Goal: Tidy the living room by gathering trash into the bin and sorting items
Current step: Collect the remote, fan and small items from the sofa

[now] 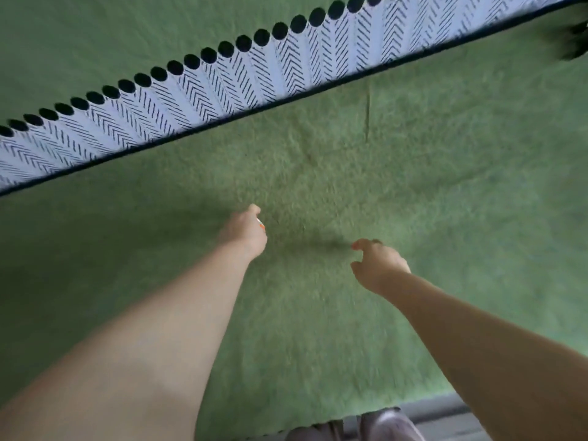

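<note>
While our left hand (245, 232) curls round a small white-and-orange scrap (260, 223), of which only a sliver shows beside the knuckles just left of centre frame, our right hand (380, 265) hangs low over the green carpet (445, 186) right of centre. Its thumb and forefinger are bent toward each other like a pincer, and blur keeps us from telling whether they pinch anything. A dark speck (377, 241) at the fingertips may be another bit of trash. We judge two risks. The scrap could slip from the left fist while we attend to the other hand, since so little of it is visibly held. The right fingers could also close on carpet pile instead of the speck, pressing it deeper into the fibres. No bin is in view, so whatever we gather must be carried somewhere we cannot see from here. A white patterned band (222, 90) with black herringbone lines and a row of dark scallops crosses diagonally from the left edge to the upper right. A blurred dark object (576, 43) sits in the upper right corner. Our shoe (391, 424) and a strip of grey floor (451, 421) lie along the bottom edge. Nothing stands between either hand and the carpet.
</note>
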`<state>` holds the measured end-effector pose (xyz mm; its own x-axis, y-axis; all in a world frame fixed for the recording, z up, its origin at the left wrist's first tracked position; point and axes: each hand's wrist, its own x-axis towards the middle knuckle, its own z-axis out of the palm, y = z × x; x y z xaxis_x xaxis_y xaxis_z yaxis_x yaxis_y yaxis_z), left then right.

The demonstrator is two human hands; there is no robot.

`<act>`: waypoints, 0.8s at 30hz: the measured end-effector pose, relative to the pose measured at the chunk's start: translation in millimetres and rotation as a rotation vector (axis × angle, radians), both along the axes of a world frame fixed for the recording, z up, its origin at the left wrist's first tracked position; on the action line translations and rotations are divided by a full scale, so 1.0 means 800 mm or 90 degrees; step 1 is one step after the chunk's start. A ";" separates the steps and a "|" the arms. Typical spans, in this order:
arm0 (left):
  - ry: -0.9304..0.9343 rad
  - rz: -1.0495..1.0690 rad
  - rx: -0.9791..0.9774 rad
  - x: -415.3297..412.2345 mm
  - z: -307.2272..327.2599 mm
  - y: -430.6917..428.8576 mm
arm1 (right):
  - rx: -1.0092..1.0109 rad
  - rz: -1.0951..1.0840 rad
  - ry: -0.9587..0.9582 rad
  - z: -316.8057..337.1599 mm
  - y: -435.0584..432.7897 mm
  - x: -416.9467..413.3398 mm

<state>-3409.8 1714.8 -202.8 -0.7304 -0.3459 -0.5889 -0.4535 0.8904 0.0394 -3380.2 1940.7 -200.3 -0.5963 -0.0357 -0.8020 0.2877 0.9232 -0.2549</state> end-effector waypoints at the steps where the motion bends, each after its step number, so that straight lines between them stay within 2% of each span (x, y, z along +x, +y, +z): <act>1: 0.001 0.003 -0.005 0.000 -0.011 -0.002 | 0.010 0.016 -0.011 -0.010 0.001 0.004; 5: -0.005 0.001 -0.010 0.008 -0.038 -0.005 | 0.039 0.063 -0.015 -0.033 -0.004 0.013; 7: 0.028 0.026 -0.010 0.013 -0.046 -0.008 | 0.037 0.080 -0.007 -0.035 -0.007 0.014; 10: 0.047 0.055 -0.005 0.021 -0.036 -0.003 | 0.023 0.059 -0.018 -0.028 -0.004 0.013; 15: 0.024 0.028 0.052 0.040 0.028 0.017 | 0.011 -0.033 -0.034 0.008 0.002 0.019; 24: 0.021 0.018 0.167 0.059 0.153 0.041 | -0.015 -0.053 -0.021 0.120 0.004 0.039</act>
<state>-3362.5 1747.5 -80.2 -0.7431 -0.2052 -0.6369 -0.4725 0.8349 0.2822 -3349.3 1943.9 -104.5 -0.5712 -0.0062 -0.8208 0.3722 0.8893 -0.2657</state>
